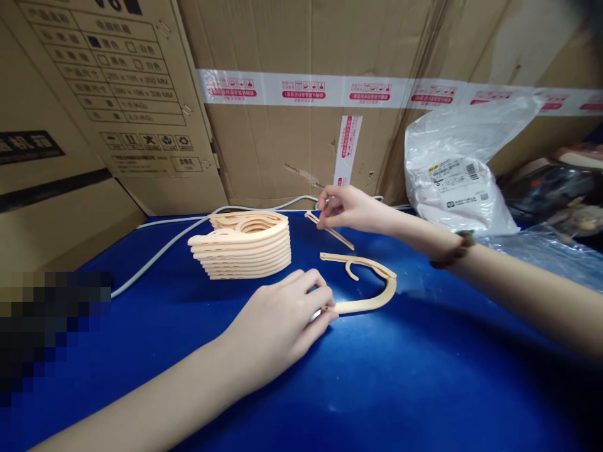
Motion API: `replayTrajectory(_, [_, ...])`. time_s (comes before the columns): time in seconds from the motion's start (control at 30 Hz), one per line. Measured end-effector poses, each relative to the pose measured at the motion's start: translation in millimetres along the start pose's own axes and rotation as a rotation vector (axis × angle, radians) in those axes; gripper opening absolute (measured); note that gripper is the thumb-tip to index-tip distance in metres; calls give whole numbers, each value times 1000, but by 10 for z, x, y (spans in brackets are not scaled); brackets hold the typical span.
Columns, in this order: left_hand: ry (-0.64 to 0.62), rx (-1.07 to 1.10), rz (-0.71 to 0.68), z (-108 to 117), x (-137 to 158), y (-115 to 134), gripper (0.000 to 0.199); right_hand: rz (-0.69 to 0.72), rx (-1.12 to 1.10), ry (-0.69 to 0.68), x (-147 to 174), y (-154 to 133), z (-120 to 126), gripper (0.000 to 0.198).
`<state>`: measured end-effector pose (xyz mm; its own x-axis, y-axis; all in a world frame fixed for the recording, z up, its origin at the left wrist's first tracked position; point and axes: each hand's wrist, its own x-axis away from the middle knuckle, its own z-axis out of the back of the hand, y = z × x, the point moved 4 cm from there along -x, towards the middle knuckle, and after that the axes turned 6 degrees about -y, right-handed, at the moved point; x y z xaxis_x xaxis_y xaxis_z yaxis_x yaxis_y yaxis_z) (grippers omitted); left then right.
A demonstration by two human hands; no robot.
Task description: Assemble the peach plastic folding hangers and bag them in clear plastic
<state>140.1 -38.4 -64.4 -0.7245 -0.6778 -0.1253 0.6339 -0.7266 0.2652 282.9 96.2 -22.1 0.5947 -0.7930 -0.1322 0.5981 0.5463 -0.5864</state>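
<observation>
My left grip has thumb + fingers closed on the tip of the near arm of a folding hanger, which lies half unfolded on the bench, right of the stack of folded hangers. My right grip is nearly closed, fingertips at the upper end of a slim bar, slanting just beyond the hanger's far arm; can't tell how firm that pinch is. Risks, I'd say: bar may swivel or drop, bc it's taken near one end only; hanger may swing round abt its joint, bc just one tip is held and the far arm is free; hook could get in the way if the bar comes down on it; left knuckles are near the stack, so a careless elbow or wrist turn might nudge it over. Count: 1 loose hanger w/ 1 hook, 1 bar, 1 stack of approx 8 (edges blur, can't be exact), 1 labelled poly bag, 1 hair tie on my right wrist, min. 1 grey cable behind the stack, 1 printed carton at left.
</observation>
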Motion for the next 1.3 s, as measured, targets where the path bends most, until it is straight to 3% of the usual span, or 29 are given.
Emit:
replayTrajectory(0.07, [81, 82, 61, 46, 4, -5, 14, -29, -156, 6, 214, -122, -5, 19])
replayTrajectory(0.17, [181, 228, 239, 88, 12, -52, 23, -159, -705, 30, 492, -246, -142, 27])
replayTrajectory(0.23, [181, 331, 330, 74, 8, -83, 30, -203, -899, 50, 631, -328, -280, 28])
replayTrajectory(0.3, [145, 440, 333, 39, -9, -92, 30, -222, -987, 80, 736, -396, -411, 28])
replayTrajectory(0.4, [103, 525, 281, -8, -32, -93, 26, -242, -1045, 103, 849, -462, -557, 32])
replayTrajectory(0.53, [112, 480, 261, -16, -34, -81, 21, -259, -1113, 90, 942, -488, -637, 37])
replayTrajectory(0.7, [80, 605, 191, -25, -44, -34, 10, -335, -1168, 126, 1008, -421, -631, 37])
replayTrajectory(0.93, [42, 784, 198, -78, -70, -81, 10, -308, -1170, 142, 1005, -345, -587, 51])
replayTrajectory(1.07, [99, 664, 227, 11, -57, -119, 19, -320, -1105, 181, 1032, -295, -502, 59])
replayTrajectory(1.17, [139, 508, 287, 57, -25, -179, 24, -353, -1086, 237, 1075, -267, -428, 52])
replayTrajectory(1.3, [79, 278, 369, 34, -1, -236, 18, -330, -1112, 253, 1096, -276, -389, 38])
